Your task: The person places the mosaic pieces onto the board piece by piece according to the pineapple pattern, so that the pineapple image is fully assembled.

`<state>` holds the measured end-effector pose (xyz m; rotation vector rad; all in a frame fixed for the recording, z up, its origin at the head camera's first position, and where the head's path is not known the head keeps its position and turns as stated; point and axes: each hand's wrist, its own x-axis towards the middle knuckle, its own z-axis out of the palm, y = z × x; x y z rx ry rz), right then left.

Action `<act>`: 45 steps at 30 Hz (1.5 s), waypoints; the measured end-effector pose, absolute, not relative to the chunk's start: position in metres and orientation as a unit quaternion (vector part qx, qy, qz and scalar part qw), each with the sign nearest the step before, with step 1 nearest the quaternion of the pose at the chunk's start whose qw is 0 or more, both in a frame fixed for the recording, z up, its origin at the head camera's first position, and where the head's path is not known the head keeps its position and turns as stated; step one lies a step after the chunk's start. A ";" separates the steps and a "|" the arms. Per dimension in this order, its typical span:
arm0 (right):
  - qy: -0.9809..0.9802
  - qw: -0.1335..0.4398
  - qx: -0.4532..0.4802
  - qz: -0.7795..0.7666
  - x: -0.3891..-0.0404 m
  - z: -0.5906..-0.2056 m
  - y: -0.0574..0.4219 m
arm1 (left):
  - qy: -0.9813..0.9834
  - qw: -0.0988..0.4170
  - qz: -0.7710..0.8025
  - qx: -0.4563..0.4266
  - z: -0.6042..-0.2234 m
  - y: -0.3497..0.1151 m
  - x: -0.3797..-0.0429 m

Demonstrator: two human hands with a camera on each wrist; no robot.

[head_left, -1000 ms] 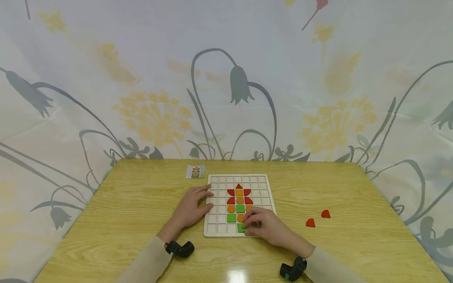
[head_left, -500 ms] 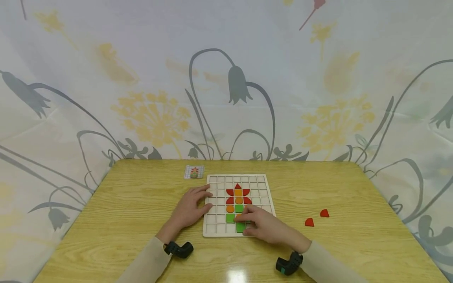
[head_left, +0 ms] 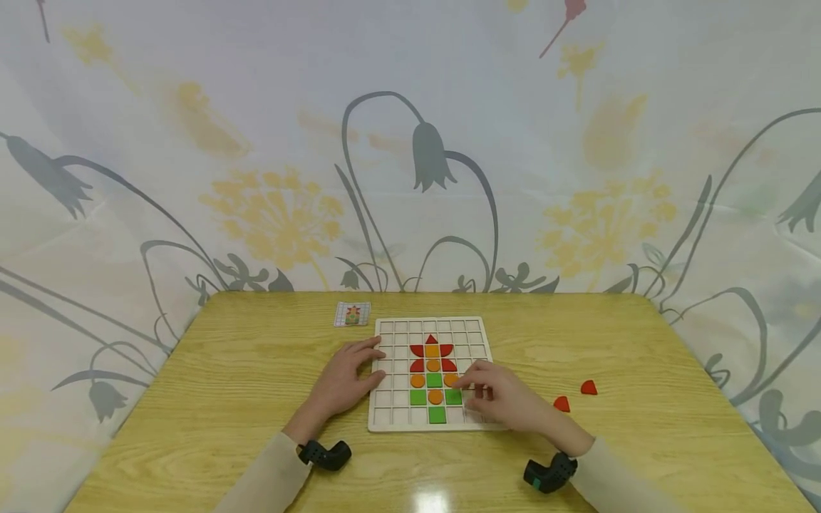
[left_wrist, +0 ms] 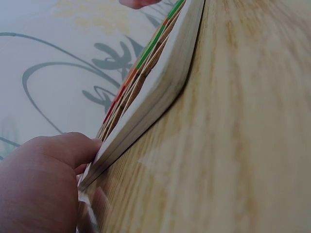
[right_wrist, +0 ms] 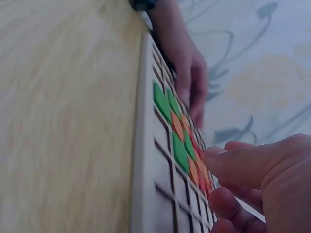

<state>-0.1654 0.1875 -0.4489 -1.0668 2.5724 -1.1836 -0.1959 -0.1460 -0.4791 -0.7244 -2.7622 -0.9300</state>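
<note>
A white grid board (head_left: pixel 400 416) lies on the table, with flat coloured pieces set in its cells. Red shapes form the top, an orange square (head_left: pixel 432 350) and orange discs (head_left: pixel 435 397) come below, then green squares (head_left: pixel 437 415). My left hand (head_left: pixel 343 376) rests on the board's left edge, thumb and fingertips touching its rim. Over the right-hand cells hovers my right hand (head_left: pixel 503 397), fingers loosely bent beside the right green square (head_left: pixel 453 397) and the right orange disc (head_left: pixel 452 380). Nothing shows between thumb and fingers in the right wrist view (right_wrist: pixel 243 179).
Two loose red rounded pieces, one nearer (head_left: pixel 561 405) and one farther (head_left: pixel 589 387), lie right of the board. A small picture card (head_left: pixel 352 314) lies behind its left corner. A flower-printed cloth (head_left: pixel 410 178) hangs behind the wooden table (head_left: pixel 256 320).
My right hand has moved from the lower middle of the pattern to the right and lifted off, uncovering the orange disc and green square there. My left hand has stayed put.
</note>
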 end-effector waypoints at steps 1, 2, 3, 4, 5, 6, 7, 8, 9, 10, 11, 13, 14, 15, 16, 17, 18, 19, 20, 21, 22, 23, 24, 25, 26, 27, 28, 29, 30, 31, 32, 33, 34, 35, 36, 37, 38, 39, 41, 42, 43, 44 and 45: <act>0.853 0.050 -0.345 -0.389 -0.166 -0.448 0.196 | -0.917 0.069 -0.309 -0.241 -0.479 -0.146 -0.196; 0.857 0.041 -0.336 -0.387 -0.167 -0.447 0.204 | -0.918 0.069 -0.308 -0.241 -0.479 -0.146 -0.196; 0.863 0.034 -0.328 -0.384 -0.167 -0.446 0.213 | -0.918 0.069 -0.308 -0.241 -0.479 -0.146 -0.196; 0.867 0.027 -0.320 -0.381 -0.167 -0.445 0.222 | -0.918 0.071 -0.307 -0.242 -0.479 -0.146 -0.196; 0.871 0.020 -0.315 -0.377 -0.166 -0.444 0.231 | -0.917 0.071 -0.308 -0.243 -0.479 -0.146 -0.196; 0.875 0.013 -0.308 -0.374 -0.165 -0.443 0.240 | -0.917 0.071 -0.308 -0.244 -0.479 -0.146 -0.196; 0.878 0.009 -0.301 -0.372 -0.165 -0.443 0.250 | -0.917 0.072 -0.308 -0.245 -0.478 -0.146 -0.196; 0.882 0.008 -0.292 -0.370 -0.163 -0.442 0.259 | -0.917 0.074 -0.307 -0.245 -0.479 -0.146 -0.197; 0.886 0.010 -0.280 -0.370 -0.162 -0.442 0.268 | -0.916 0.074 -0.307 -0.246 -0.479 -0.146 -0.197; 0.889 0.010 -0.271 -0.368 -0.160 -0.443 0.276 | -0.916 0.074 -0.307 -0.246 -0.479 -0.146 -0.197; 0.894 0.011 -0.261 -0.365 -0.159 -0.443 0.284 | -0.916 0.074 -0.308 -0.245 -0.479 -0.146 -0.197; 0.901 0.016 -0.246 -0.358 -0.155 -0.445 0.298 | -0.917 0.073 -0.308 -0.244 -0.480 -0.146 -0.197; 0.904 0.017 -0.241 -0.353 -0.153 -0.446 0.303 | -0.917 0.072 -0.308 -0.243 -0.480 -0.146 -0.197; 0.906 0.017 -0.239 -0.349 -0.152 -0.447 0.308 | -0.917 0.071 -0.308 -0.242 -0.480 -0.146 -0.196; 0.908 0.019 -0.240 -0.344 -0.150 -0.448 0.313 | -0.917 0.071 -0.309 -0.242 -0.480 -0.146 -0.196; 0.907 0.024 -0.243 -0.342 -0.149 -0.449 0.316 | -0.917 0.071 -0.308 -0.241 -0.480 -0.147 -0.196; 0.906 0.028 -0.246 -0.343 -0.148 -0.450 0.319 | -0.918 0.072 -0.308 -0.241 -0.480 -0.147 -0.196; 0.904 0.030 -0.252 -0.344 -0.147 -0.450 0.322 | -0.917 0.072 -0.308 -0.241 -0.480 -0.147 -0.196; 0.902 0.032 -0.258 -0.345 -0.147 -0.451 0.323 | -0.917 0.073 -0.309 -0.241 -0.480 -0.147 -0.196; 0.899 0.035 -0.264 -0.347 -0.146 -0.451 0.325 | -0.917 0.074 -0.309 -0.241 -0.480 -0.147 -0.196; 0.897 0.039 -0.268 -0.348 -0.146 -0.452 0.326 | -0.917 0.074 -0.309 -0.241 -0.480 -0.147 -0.196; 0.896 0.041 -0.273 -0.348 -0.146 -0.452 0.327 | -0.917 0.075 -0.308 -0.242 -0.480 -0.147 -0.196; 0.895 0.044 -0.275 -0.350 -0.146 -0.452 0.328 | -0.917 0.075 -0.308 -0.242 -0.480 -0.146 -0.196; 0.893 0.049 -0.275 -0.352 -0.146 -0.453 0.328 | -0.917 0.074 -0.309 -0.243 -0.480 -0.146 -0.196; 0.893 0.054 -0.273 -0.353 -0.147 -0.453 0.329 | -0.917 0.074 -0.307 -0.243 -0.480 -0.146 -0.196; 0.894 0.058 -0.269 -0.354 -0.147 -0.453 0.329 | -0.917 0.074 -0.307 -0.243 -0.480 -0.146 -0.196; 0.894 0.061 -0.266 -0.355 -0.147 -0.453 0.329 | -0.917 0.073 -0.307 -0.243 -0.480 -0.146 -0.196; 0.896 0.061 -0.263 -0.354 -0.147 -0.453 0.328 | -0.918 0.073 -0.306 -0.243 -0.480 -0.146 -0.196; 0.897 0.061 -0.259 -0.354 -0.147 -0.452 0.328 | -0.917 0.074 -0.306 -0.244 -0.480 -0.146 -0.196; 0.898 0.058 -0.258 -0.352 -0.147 -0.452 0.327 | -0.917 0.073 -0.306 -0.244 -0.480 -0.146 -0.196; 0.899 0.055 -0.258 -0.349 -0.146 -0.452 0.326 | -0.917 0.074 -0.306 -0.244 -0.480 -0.146 -0.195; 0.899 0.053 -0.257 -0.350 -0.146 -0.452 0.325 | -0.917 0.074 -0.307 -0.244 -0.480 -0.146 -0.195; 0.898 0.053 -0.257 -0.352 -0.146 -0.451 0.325 | -0.917 0.074 -0.307 -0.244 -0.481 -0.146 -0.195; 0.897 0.053 -0.258 -0.354 -0.146 -0.451 0.324 | -0.917 0.074 -0.306 -0.244 -0.481 -0.146 -0.195; 0.896 0.054 -0.259 -0.358 -0.145 -0.451 0.323 | -0.917 0.074 -0.307 -0.244 -0.481 -0.146 -0.195; 0.895 0.054 -0.259 -0.361 -0.145 -0.450 0.322 | -0.917 0.074 -0.307 -0.244 -0.481 -0.146 -0.195; 0.893 0.055 -0.258 -0.365 -0.145 -0.450 0.321 | -0.917 0.074 -0.306 -0.243 -0.481 -0.146 -0.195; 0.893 0.054 -0.257 -0.367 -0.145 -0.450 0.320 | -0.918 0.074 -0.305 -0.242 -0.481 -0.147 -0.195; 0.895 0.052 -0.252 -0.366 -0.146 -0.450 0.318 | -0.918 0.075 -0.304 -0.242 -0.482 -0.147 -0.196; 0.897 0.049 -0.248 -0.364 -0.146 -0.449 0.317 | -0.918 0.076 -0.304 -0.242 -0.482 -0.147 -0.196; 0.900 0.047 -0.242 -0.360 -0.147 -0.449 0.316 | -0.919 0.077 -0.304 -0.241 -0.483 -0.146 -0.196; 0.902 0.044 -0.237 -0.357 -0.147 -0.448 0.315 | -0.919 0.078 -0.303 -0.241 -0.483 -0.146 -0.196; 0.905 0.040 -0.233 -0.353 -0.148 -0.448 0.313 | -0.919 0.079 -0.302 -0.241 -0.483 -0.146 -0.197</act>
